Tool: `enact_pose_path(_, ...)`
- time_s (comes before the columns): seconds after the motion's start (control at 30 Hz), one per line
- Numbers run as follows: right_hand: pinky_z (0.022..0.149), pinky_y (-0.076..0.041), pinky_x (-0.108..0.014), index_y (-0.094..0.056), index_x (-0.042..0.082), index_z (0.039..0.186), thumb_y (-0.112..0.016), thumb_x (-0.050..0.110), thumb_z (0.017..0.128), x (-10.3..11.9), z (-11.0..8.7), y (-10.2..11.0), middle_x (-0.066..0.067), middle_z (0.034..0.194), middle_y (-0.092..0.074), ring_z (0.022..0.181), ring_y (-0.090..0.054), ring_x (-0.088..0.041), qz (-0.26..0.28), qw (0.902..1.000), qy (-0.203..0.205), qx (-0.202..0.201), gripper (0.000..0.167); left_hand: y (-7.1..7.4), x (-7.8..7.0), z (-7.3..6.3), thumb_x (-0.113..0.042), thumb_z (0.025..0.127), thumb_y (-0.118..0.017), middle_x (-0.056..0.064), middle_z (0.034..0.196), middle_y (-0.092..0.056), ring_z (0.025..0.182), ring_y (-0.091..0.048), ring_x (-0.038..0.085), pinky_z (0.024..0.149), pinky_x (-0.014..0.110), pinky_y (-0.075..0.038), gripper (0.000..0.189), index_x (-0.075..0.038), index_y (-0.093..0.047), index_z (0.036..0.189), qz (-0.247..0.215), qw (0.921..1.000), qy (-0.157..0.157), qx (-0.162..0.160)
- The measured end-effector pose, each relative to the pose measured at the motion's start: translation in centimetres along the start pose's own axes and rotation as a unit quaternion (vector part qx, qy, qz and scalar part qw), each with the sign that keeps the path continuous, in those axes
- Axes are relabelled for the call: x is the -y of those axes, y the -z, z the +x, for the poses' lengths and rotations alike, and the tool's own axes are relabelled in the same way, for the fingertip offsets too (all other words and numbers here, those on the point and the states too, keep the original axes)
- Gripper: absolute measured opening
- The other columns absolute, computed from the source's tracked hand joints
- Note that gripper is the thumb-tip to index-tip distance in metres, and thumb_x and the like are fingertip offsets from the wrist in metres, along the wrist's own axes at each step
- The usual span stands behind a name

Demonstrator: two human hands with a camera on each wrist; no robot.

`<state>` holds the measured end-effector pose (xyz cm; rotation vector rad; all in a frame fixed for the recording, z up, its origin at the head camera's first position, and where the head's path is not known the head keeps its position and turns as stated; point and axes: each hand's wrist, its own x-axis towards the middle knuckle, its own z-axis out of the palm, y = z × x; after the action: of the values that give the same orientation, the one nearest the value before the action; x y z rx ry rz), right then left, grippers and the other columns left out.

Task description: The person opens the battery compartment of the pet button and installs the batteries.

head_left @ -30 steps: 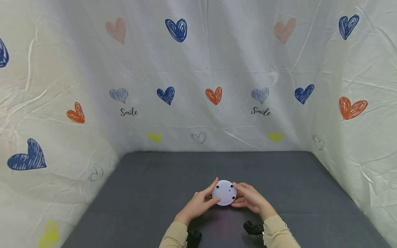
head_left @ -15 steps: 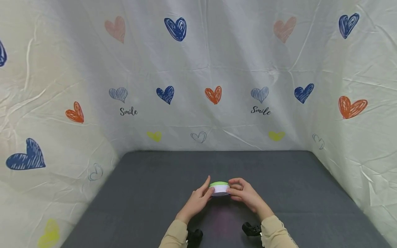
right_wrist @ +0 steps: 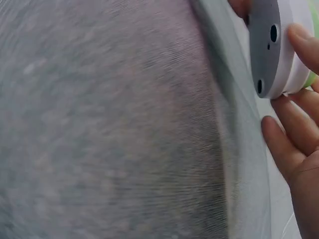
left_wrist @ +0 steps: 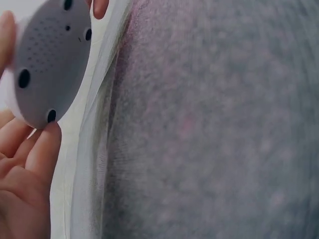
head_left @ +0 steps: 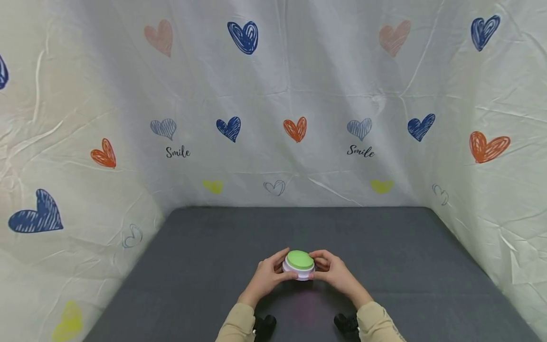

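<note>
A round push button with a green top and white base (head_left: 300, 260) is held between both hands, green side up in the head view. My left hand (head_left: 266, 279) grips its left rim, thumb at the front and fingers behind. On the opposite rim, my right hand (head_left: 338, 275) pinches it the same way. The left wrist view shows the white underside (left_wrist: 52, 64) with dark round feet and a patch of small holes, raised off the table. In the right wrist view, the base's side (right_wrist: 286, 55) and a sliver of green show beside the right thumb.
A dark grey cloth-covered table (head_left: 205, 256) lies beneath the hands. White fabric with printed hearts (head_left: 295, 95) hangs at the back and both sides. Black wrist devices (head_left: 347, 325) sit below the beige sleeves (head_left: 238, 323).
The button has been turned over in the hands: its white underside faced the head camera, then its side edge, and now the green top. Both hands still hold it.
</note>
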<state>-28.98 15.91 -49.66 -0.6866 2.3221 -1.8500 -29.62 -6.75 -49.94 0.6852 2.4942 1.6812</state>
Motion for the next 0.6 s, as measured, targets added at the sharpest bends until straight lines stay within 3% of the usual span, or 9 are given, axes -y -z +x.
enact_pose_path(0.17, 0.092, -0.041, -0.038, -0.053, 0.001, 0.118, -0.076, 0.019, 0.077, -1.3, 0.3, -0.5, -0.021, 0.127, -0.051, 0.118, -0.048, -0.031, -0.057, 0.9980, 0.015, -0.025, 0.051, 0.1, -1.9, -0.6, -0.017, 0.076, -0.077, 0.023, 0.133, -0.045, 0.119, -0.047, 0.029, 0.090, 0.035, -0.043, 0.074, 0.005, -0.040, 0.136, -0.006, 1.0000, 0.000, 0.004)
enact_pose_path(0.27, 0.093, -0.040, -0.039, -0.054, 0.005, 0.118, -0.077, 0.018, 0.076, -1.3, 0.5, -0.8, -0.019, 0.128, -0.051, 0.118, -0.048, -0.030, -0.067, 0.9972, -0.007, -0.031, 0.050, 0.0, -1.8, -0.7, -0.015, 0.075, -0.078, 0.021, 0.130, -0.049, 0.118, -0.049, 0.029, 0.090, 0.038, -0.043, 0.072, 0.005, -0.042, 0.135, 0.001, 1.0000, -0.002, 0.006)
enact_pose_path(0.43, 0.093, -0.040, -0.042, -0.055, 0.004, 0.117, -0.077, 0.015, 0.075, -1.2, 0.4, -1.2, -0.019, 0.127, -0.052, 0.117, -0.049, -0.030, -0.084, 0.9956, -0.017, -0.037, 0.048, -0.3, 0.5, -0.2, -0.023, 0.072, -0.080, 0.014, 0.128, -0.053, 0.116, -0.051, 0.026, 0.092, 0.042, -0.042, 0.072, -0.002, -0.047, 0.133, 0.032, 0.9995, -0.003, 0.001)
enact_pose_path(0.53, 0.093, -0.041, -0.042, -0.055, 0.005, 0.116, -0.077, 0.014, 0.075, -1.3, 0.4, -1.3, -0.018, 0.127, -0.052, 0.117, -0.050, -0.030, -0.092, 0.9949, -0.019, -0.038, 0.048, -0.5, 2.0, 0.2, -0.032, 0.071, -0.079, 0.008, 0.129, -0.053, 0.118, -0.049, 0.020, 0.093, 0.040, -0.041, 0.074, -0.010, -0.047, 0.134, 0.044, 0.9990, 0.012, 0.002)
enact_pose_path(0.6, 0.092, -0.041, -0.043, -0.055, 0.004, 0.116, -0.077, 0.013, 0.075, -1.3, 0.4, -1.3, -0.017, 0.126, -0.053, 0.117, -0.049, -0.030, -0.096, 0.9944, -0.019, -0.038, 0.048, -0.6, 2.3, 0.3, -0.036, 0.069, -0.079, 0.006, 0.130, -0.053, 0.119, -0.049, 0.018, 0.094, 0.039, -0.040, 0.076, -0.012, -0.048, 0.134, 0.053, 0.9985, 0.016, 0.005)
